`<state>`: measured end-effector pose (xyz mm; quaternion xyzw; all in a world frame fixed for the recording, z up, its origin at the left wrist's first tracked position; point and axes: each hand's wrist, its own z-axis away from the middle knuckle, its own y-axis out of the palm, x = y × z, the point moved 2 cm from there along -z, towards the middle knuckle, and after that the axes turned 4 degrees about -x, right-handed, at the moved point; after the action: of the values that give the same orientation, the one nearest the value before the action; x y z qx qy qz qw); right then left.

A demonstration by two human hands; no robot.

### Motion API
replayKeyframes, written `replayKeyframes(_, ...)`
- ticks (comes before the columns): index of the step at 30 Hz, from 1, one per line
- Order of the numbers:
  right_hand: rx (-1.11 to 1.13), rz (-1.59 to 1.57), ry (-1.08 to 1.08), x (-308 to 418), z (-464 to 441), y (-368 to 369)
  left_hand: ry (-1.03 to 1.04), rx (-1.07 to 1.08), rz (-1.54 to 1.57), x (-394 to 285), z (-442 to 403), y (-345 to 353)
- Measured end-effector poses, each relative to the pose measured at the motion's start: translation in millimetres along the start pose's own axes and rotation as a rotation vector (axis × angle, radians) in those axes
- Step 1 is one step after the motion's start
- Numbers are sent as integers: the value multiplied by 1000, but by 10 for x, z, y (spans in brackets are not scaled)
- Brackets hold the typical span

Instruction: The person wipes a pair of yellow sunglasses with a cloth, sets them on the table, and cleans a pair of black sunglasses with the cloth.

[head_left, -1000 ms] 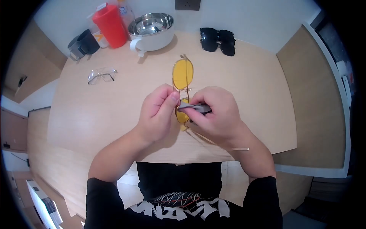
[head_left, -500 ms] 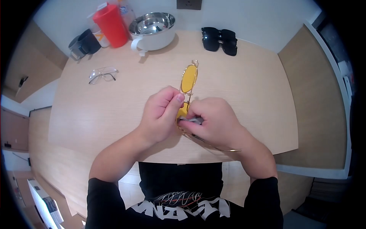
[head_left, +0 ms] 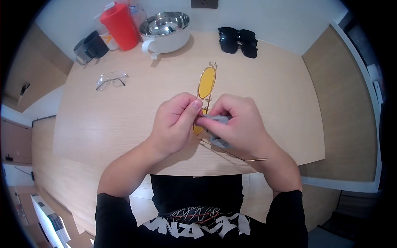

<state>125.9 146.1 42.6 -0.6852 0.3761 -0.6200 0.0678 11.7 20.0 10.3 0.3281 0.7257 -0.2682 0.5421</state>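
Pale tabletop [head_left: 103, 128], delicate yellow glasses [head_left: 207, 83]

Over it, your left hand [head_left: 175, 120] pinches them near the bridge [head_left: 205, 99]; your right hand [head_left: 242, 122] pinches a gray cloth [head_left: 220, 141] at the nearer lens [head_left: 197, 129]. They look light and likely bend easily: grip the bridge, spare the temples [head_left: 253, 159].

Head-worn view, forward and down, tabletop [head_left: 273, 95] near

Mugs [head_left: 96, 44] stand at the far left corner of the table [head_left: 103, 140], then rightward along the back edge a tumbler [head_left: 120, 27], a bowl [head_left: 171, 43] and sunglasses [head_left: 248, 40]. Eyeglasses [head_left: 112, 80] lie before the mugs, toward the left edge. Between bowl and front edge, spectacles [head_left: 207, 82] are in the left hand [head_left: 175, 120], a cloth [head_left: 218, 141] in the right hand [head_left: 242, 122].
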Motion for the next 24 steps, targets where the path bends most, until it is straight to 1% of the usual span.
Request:
replayKeyframes(1, 25, 8, -39, 1, 1, 0, -13, -2, -3, -17, 5, 3)
replayKeyframes(4, 195, 143, -65, -26, 11, 73, -22, 8, -24, -21, 2, -19)
replayKeyframes(7, -37, 27, 102, -41, -22, 13, -24, 19, 29, -33, 0, -7)
replayKeyframes(10, 1, 8, 19, -59, -17, 10, -75, 16, 45, -32, 2, 9)
replayKeyframes(11, 69, 77, 17, -60, -18, 37, -96, 14, 38, -25, 7, 4)
replayKeyframes(13, 205, 212, 13, -66, -26, 96, -76, 9, 36, 1, -5, 1)
replayKeyframes(16, 36, 126, 123, -77, -45, 28, -70, -15, 51, -21, -12, 14)
replayKeyframes(19, -31, 33, 103, -91, -37, 28, -68, -15, 51, -19, -3, -19)
replayKeyframes(22, 147, 127, 147, -102, -40, 68, -47, -42, 56, -29, 3, -30)
replayKeyframes(24, 97, 47, 191, -155, -51, 57, -1, -76, 47, -43, -2, -34)
